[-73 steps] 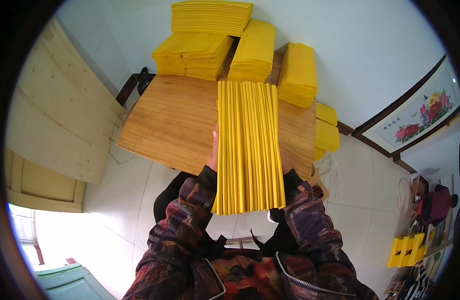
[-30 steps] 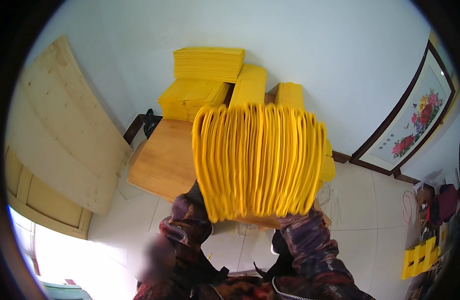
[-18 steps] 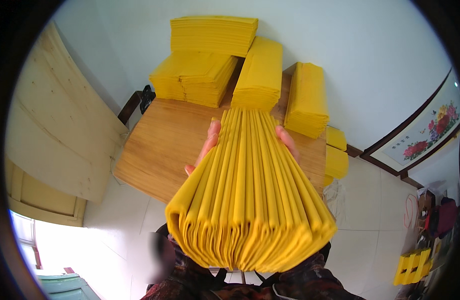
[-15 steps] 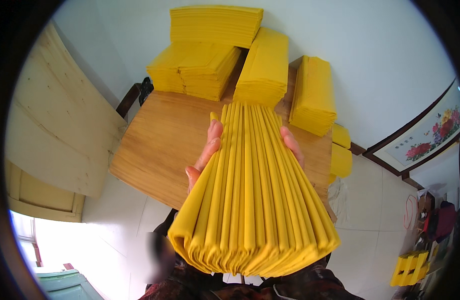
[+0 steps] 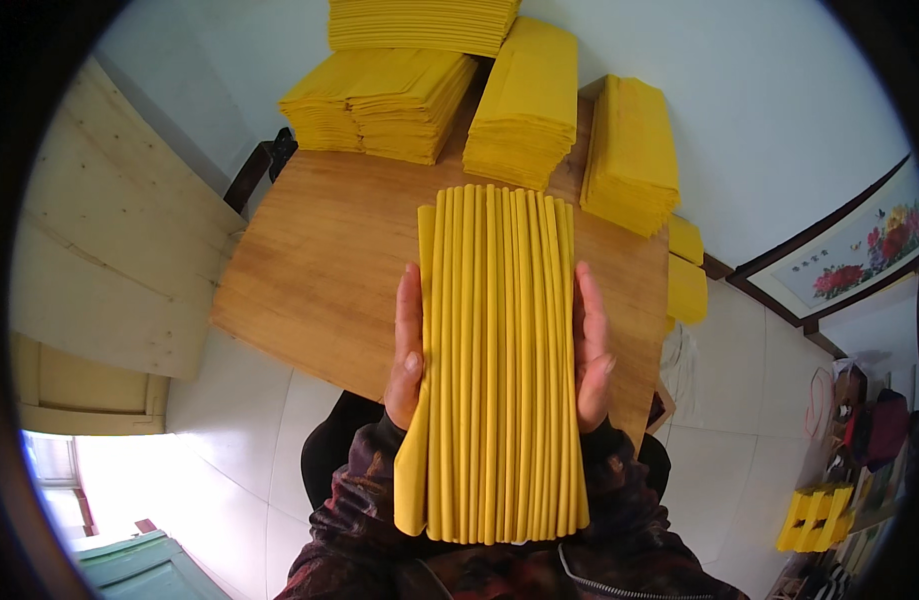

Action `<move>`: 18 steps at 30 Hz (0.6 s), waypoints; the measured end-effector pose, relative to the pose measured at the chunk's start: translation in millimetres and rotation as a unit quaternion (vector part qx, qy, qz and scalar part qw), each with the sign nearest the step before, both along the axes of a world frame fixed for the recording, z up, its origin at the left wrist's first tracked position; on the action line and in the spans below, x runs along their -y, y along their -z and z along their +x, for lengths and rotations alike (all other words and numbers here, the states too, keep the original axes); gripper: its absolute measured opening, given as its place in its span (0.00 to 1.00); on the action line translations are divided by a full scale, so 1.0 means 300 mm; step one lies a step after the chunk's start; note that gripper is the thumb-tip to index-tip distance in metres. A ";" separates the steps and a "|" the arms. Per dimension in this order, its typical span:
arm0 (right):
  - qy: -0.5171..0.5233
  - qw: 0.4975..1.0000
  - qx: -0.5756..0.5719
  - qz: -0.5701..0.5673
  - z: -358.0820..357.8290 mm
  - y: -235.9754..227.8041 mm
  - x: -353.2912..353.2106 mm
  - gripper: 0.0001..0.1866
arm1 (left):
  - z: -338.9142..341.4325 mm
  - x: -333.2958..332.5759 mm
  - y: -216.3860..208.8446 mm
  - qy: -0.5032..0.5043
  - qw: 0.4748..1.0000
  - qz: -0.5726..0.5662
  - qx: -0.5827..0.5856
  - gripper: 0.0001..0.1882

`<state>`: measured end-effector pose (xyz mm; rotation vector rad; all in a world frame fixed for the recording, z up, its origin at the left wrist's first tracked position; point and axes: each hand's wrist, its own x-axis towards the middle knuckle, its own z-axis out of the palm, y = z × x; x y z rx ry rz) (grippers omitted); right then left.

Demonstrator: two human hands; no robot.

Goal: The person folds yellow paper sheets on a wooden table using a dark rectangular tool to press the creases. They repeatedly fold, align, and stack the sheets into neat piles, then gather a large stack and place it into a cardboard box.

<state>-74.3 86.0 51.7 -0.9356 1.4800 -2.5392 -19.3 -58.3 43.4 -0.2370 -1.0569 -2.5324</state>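
A thick bundle of folded yellow cloth-like sheets (image 5: 499,370) stands between my hands, its many rounded folds facing up toward me. My left hand (image 5: 407,345) presses flat along its left side. On the opposite side my right hand (image 5: 591,350) presses in with straight fingers, so the bundle is squeezed between both palms. The outermost sheet at the near left bulges away from the others. The bundle covers the near part of the wooden table (image 5: 309,270) and part of my lap.
Stacks of similar yellow sheets stand along the table's far side: a double pile (image 5: 379,100), a middle stack (image 5: 524,95) and a right stack (image 5: 631,150). Lower yellow piles (image 5: 687,290) lie beyond the right edge. A wooden board (image 5: 109,230) leans at left; a framed picture (image 5: 849,255) is at right.
The bundle's near end, fanned out wide before, is now squeezed narrow and nearly even. Both hands have moved nearer to me along its sides, and the view has shifted slightly.
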 end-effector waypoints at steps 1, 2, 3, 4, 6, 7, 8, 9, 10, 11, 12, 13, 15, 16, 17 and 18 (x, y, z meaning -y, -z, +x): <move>0.003 1.000 0.007 0.002 0.002 0.005 -0.008 0.43 | 0.013 -0.009 0.005 0.033 0.994 0.101 -0.005 0.42; 0.006 1.000 0.020 0.003 0.008 0.009 -0.019 0.43 | 0.026 0.007 0.011 -0.004 0.997 -0.003 0.081 0.41; -0.011 0.999 0.029 -0.026 0.011 0.018 -0.021 0.40 | 0.037 0.019 0.017 0.057 0.995 0.073 0.045 0.41; -0.006 0.998 0.060 -0.026 0.013 0.024 -0.028 0.38 | 0.044 0.033 0.025 0.120 0.980 0.157 0.012 0.40; -0.003 0.994 0.108 -0.026 0.011 0.035 -0.048 0.36 | 0.046 0.060 0.046 0.133 0.986 0.094 0.018 0.39; -0.016 0.990 0.133 -0.041 0.008 0.037 -0.063 0.31 | 0.047 0.073 0.056 0.141 0.987 0.079 0.025 0.39; -0.015 0.987 0.153 -0.036 0.003 0.040 -0.074 0.30 | 0.046 0.089 0.066 0.147 0.986 0.069 0.032 0.38; -0.013 0.984 0.173 -0.033 -0.001 0.041 -0.084 0.29 | 0.043 0.111 0.073 0.150 0.987 0.012 0.056 0.35; -0.010 0.981 0.192 -0.030 -0.002 0.042 -0.092 0.28 | 0.042 0.127 0.079 0.150 0.986 -0.031 0.060 0.33; -0.031 0.978 0.201 -0.053 -0.005 0.042 -0.102 0.24 | 0.038 0.142 0.084 0.149 0.984 -0.078 0.063 0.31; -0.019 0.978 0.208 -0.011 -0.008 0.040 -0.109 0.23 | 0.033 0.158 0.086 0.148 0.979 -0.127 0.065 0.28; -0.011 0.976 0.212 0.037 -0.011 0.039 -0.113 0.21 | 0.025 0.179 0.084 0.142 0.970 -0.188 0.065 0.27; 0.015 0.977 0.192 0.089 -0.011 0.040 -0.116 0.19 | 0.011 0.197 0.082 0.132 0.956 -0.237 0.109 0.27; 0.025 0.979 0.164 0.114 -0.012 0.040 -0.118 0.20 | 0.004 0.202 0.081 0.127 0.950 -0.257 0.125 0.27; 0.040 0.979 0.143 0.140 -0.011 0.044 -0.118 0.20 | -0.003 0.203 0.080 0.119 0.946 -0.272 0.132 0.26; 0.043 0.979 0.116 0.162 -0.013 0.048 -0.120 0.20 | -0.010 0.201 0.080 0.110 0.944 -0.283 0.132 0.26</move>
